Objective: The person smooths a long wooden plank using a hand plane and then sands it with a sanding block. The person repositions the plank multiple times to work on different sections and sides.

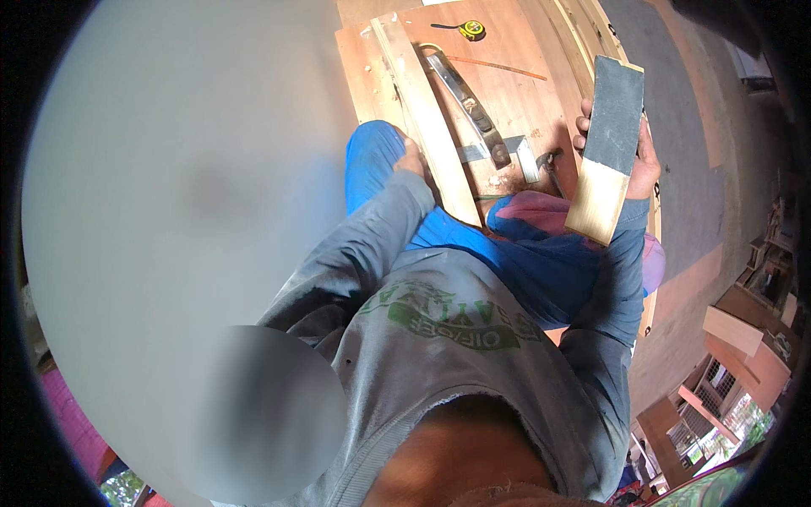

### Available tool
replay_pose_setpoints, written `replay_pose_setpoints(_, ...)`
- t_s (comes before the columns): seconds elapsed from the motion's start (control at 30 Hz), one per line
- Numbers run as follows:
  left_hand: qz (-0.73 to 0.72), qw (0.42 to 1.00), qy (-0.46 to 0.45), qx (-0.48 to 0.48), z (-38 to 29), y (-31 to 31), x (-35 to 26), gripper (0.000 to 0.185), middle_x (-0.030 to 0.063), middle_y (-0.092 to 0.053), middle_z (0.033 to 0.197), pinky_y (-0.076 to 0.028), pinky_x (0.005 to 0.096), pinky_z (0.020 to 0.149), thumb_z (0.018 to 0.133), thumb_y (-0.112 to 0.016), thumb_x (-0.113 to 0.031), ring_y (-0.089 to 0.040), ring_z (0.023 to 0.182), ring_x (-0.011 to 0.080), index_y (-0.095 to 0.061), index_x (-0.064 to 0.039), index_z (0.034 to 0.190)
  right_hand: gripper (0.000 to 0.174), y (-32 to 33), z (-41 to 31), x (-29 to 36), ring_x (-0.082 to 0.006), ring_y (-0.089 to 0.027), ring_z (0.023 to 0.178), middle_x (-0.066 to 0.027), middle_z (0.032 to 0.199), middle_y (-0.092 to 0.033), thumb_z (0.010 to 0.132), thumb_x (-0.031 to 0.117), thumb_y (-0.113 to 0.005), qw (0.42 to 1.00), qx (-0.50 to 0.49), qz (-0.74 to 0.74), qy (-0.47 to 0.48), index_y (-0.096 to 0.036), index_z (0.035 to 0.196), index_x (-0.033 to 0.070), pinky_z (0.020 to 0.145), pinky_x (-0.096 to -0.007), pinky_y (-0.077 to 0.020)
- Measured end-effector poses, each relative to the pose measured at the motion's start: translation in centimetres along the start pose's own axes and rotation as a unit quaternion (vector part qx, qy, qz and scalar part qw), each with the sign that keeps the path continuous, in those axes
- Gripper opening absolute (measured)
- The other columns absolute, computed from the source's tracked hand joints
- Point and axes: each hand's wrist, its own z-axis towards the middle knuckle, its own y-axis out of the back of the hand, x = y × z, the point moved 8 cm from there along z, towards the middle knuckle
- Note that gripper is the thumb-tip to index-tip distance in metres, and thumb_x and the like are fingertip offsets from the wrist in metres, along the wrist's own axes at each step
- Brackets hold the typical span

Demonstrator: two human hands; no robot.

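Observation:
My right hand (645, 166) grips a short flat wooden block (597, 201) from behind, its fingers at one edge and its thumb side at the other. A dark grey sheet, like sandpaper, covers the block's upper part (613, 114); the lower end is bare pale wood. My left hand (412, 160) is at my left knee, beside a long pale wooden strip (426, 120). Its fingers are partly hidden, so whether they grip the strip is unclear. To the right of the strip lie a long shiny metal tool (472, 109) and a metal try square (528, 161).
A plywood board (519, 44) carries a yellow tape measure (472, 30), a thin orange stick or pencil (500, 66) and wood shavings. Long timber lengths (586, 32) run along its right. Wooden pieces (734, 331) stand at far right. The left side is blurred grey.

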Motion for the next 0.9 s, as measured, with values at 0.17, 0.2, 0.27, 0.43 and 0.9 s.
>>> replay_pose_setpoints(0.17,-0.046,0.99,-0.133,0.011,-0.2,1.1,1.4,0.041,0.0071,-0.072,0.097,-0.058,0.0392,0.081,0.105,-0.056,-0.045,-0.067,0.084,0.023,-0.062,-0.005,0.108,0.065,-1.3,0.5,-0.8,-0.0351,-0.063,0.097,-0.0332,0.132,-0.058,0.107,0.043,-0.031,1.0,0.014,0.012,-0.014,-0.042,0.148,-0.006,0.077,-0.0434,-0.0569)
replay_pose_setpoints(0.2,-0.023,0.992,-0.125,-0.001,-0.3,1.3,1.5,0.043,0.0113,-0.071,0.103,-0.055,0.0393,0.086,0.105,-0.055,-0.045,-0.066,0.092,0.0255,-0.062,-0.002,0.113,0.064,-1.3,0.6,-0.8,-0.0352,-0.063,0.097,-0.0333,0.131,-0.058,0.108,0.042,-0.031,1.0,0.012,0.008,-0.012,-0.042,0.148,-0.006,0.077,-0.0433,-0.0569)
replay_pose_setpoints(0.27,0.022,0.993,-0.11,-0.027,-0.2,2.1,1.4,0.05,0.0197,-0.069,0.116,-0.05,0.0395,0.097,0.105,-0.055,-0.043,-0.064,0.107,0.0305,-0.062,0.003,0.121,0.064,-1.3,0.7,-0.8,-0.0352,-0.063,0.097,-0.0335,0.131,-0.058,0.108,0.042,-0.031,1.0,0.009,-0.001,-0.01,-0.042,0.148,-0.006,0.077,-0.0432,-0.0568)
replay_pose_setpoints(0.43,-0.061,0.998,0.004,-0.023,-5.1,0.0,-1.5,0.039,0.0143,-0.069,0.108,-0.05,0.0377,0.091,0.107,-0.053,-0.037,-0.063,0.099,0.0244,-0.063,0.0,0.115,0.063,-0.5,0.4,-0.2,-0.0354,-0.063,0.099,-0.0339,0.132,-0.058,0.108,0.041,-0.031,1.0,0.008,0.0,0.003,-0.042,0.149,-0.005,0.078,-0.0434,-0.057)
replay_pose_setpoints(0.9,0.286,0.948,-0.136,-0.019,-1.3,-1.0,-1.1,0.034,0.0247,-0.071,0.109,-0.055,0.0407,0.08,0.102,-0.058,-0.029,-0.07,0.099,0.034,-0.067,0.002,0.114,0.064,-0.3,0.3,0.3,-0.0355,-0.065,0.096,-0.0315,0.13,-0.06,0.107,0.044,-0.032,1.0,-0.007,-0.023,-0.007,-0.044,0.147,-0.005,0.077,-0.0436,-0.0584)
